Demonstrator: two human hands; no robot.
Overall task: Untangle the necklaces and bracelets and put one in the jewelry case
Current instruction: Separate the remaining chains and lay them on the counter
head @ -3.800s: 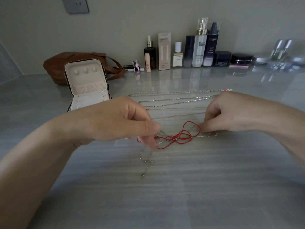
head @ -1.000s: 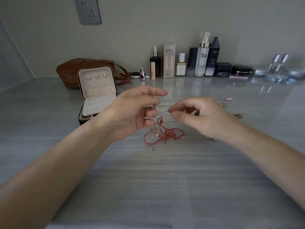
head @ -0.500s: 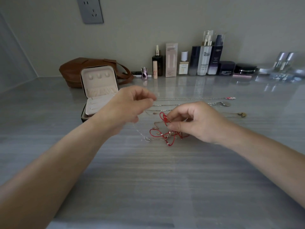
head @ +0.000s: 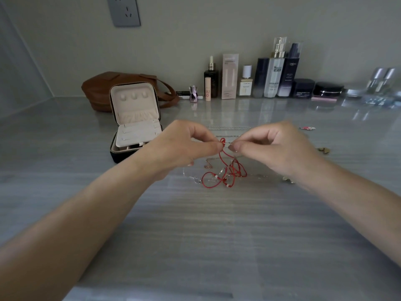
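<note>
A red cord bracelet (head: 225, 170) lies tangled with thin silver chains (head: 195, 178) on the grey table, its upper loop lifted. My left hand (head: 184, 146) pinches the top of the red cord between thumb and forefinger. My right hand (head: 273, 146) pinches a thin chain link right beside it, fingertips almost touching. Other silver chains (head: 227, 127) lie stretched out behind the hands. The jewelry case (head: 135, 121) stands open at the left, its cream lid upright.
A brown leather bag (head: 102, 88) sits behind the case. A row of cosmetic bottles and jars (head: 269, 77) lines the wall. Small pendants (head: 324, 149) and a pink charm (head: 308, 128) lie to the right of my right hand.
Both hands have come together and risen above the tangle. The red cord's top loop is now lifted between the fingertips, whereas before my right hand was down on the tangle.
</note>
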